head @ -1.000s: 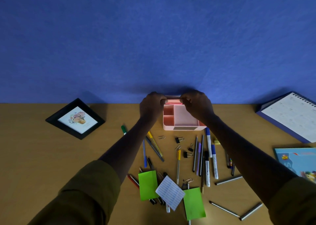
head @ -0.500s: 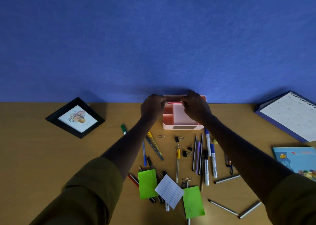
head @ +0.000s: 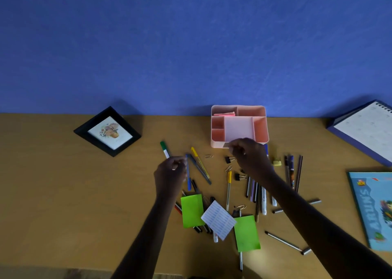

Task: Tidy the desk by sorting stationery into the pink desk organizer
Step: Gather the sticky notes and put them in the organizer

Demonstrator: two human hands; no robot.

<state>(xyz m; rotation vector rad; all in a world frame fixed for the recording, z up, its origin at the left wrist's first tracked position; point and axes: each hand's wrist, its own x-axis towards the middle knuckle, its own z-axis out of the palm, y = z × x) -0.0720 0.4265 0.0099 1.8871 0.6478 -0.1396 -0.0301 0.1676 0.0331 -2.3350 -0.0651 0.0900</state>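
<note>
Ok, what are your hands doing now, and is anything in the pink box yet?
Left hand and right hand over the pens, holding nothing visible. Pink organizer: pink notes in back-left compartment. Nothing blocking.

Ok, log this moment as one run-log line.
step: sorting | organizer: pink notes in back-left slot | left hand: over pens, grip unclear | right hand: at organizer front, grip unclear | pens: loose on desk

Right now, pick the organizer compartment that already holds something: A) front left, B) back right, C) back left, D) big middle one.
C: a pink stack of sticky notes lies in the back-left compartment of the pink desk organizer; the other compartments in view look empty.
</note>
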